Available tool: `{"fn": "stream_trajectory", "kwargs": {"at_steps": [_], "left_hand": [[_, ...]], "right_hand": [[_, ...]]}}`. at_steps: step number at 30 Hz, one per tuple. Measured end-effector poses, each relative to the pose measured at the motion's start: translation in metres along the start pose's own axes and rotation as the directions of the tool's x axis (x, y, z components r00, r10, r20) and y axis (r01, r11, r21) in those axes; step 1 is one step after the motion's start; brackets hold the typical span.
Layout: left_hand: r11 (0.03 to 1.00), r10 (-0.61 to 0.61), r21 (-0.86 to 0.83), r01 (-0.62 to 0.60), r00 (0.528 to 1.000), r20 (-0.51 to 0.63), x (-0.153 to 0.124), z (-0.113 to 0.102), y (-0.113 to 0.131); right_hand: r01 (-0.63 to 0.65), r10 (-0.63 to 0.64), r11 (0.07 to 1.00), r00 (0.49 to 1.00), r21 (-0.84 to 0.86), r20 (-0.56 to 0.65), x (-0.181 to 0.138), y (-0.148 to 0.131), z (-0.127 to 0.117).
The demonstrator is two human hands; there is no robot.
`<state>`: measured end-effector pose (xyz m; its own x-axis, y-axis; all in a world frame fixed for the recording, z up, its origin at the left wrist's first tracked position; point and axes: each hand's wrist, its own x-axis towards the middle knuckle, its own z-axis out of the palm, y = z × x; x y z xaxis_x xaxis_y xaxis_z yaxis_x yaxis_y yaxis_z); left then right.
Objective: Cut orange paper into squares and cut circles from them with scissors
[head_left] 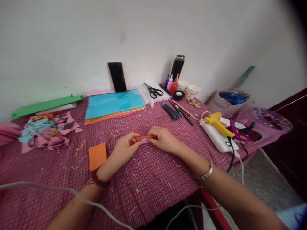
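Observation:
Both hands meet over the middle of the checked tablecloth [144, 179], holding one small folded piece of orange and pink paper [144, 140] between them. My left hand [126, 145] pinches its left end with thumb and fingers. At the right end, my right hand [163, 139] grips it the same way, fingertips partly hidden behind the paper. The orange side faces up along the top edge, with pink showing below. Beside my left wrist lies a flat stack of orange paper squares [97, 156].
Paper scraps [48, 131] heap at left. Behind are blue sheets [112, 103], a leaning phone [117, 77], scissors [153, 91] and a black bottle [177, 67]. A yellow glue gun [219, 124] rests on a white power bank [217, 137] at right. A white cable [79, 194] crosses the foreground.

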<state>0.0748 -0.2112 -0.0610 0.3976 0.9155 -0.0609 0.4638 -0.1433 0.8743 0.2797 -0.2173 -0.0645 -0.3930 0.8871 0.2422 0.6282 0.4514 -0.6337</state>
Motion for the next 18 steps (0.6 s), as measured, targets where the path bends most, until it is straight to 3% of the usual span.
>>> {"fn": "stream_trajectory", "kwargs": {"at_steps": [13, 18], "left_hand": [[0.991, 0.088, 0.106, -0.077, 0.99, -0.108, 0.0001, 0.0005, 0.002], [0.983, 0.066, 0.177, -0.054, 0.996, -0.065, 0.0022, 0.0037, -0.005]], "right_hand": [[-0.105, 0.105, 0.992, 0.994, 0.065, 0.008, -0.0026, 0.0019, -0.0009], [-0.121, 0.121, 0.991, 0.993, 0.059, 0.001, -0.0021, 0.0042, 0.0017]]}}
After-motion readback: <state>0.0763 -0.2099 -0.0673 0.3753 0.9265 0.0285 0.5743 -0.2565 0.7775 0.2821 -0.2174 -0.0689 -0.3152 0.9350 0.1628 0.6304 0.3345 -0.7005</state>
